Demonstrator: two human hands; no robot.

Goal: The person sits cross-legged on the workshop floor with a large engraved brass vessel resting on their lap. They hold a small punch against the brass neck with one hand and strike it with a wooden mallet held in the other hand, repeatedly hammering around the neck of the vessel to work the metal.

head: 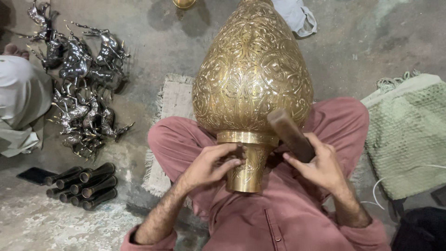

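While the large engraved brass vessel [252,79] lies across the person's lap with its neck toward them, the left hand [209,165] pinches a small dark tool [239,150] against the collar of that neck. The right hand [320,165] is wrapped around a dark wooden mallet [290,135], its head just beside the vessel's body (right of the collar). Left of the vessel lie silvery deer figurines [79,79] and dark tubes [86,186]; right of it, a green cloth [409,135].
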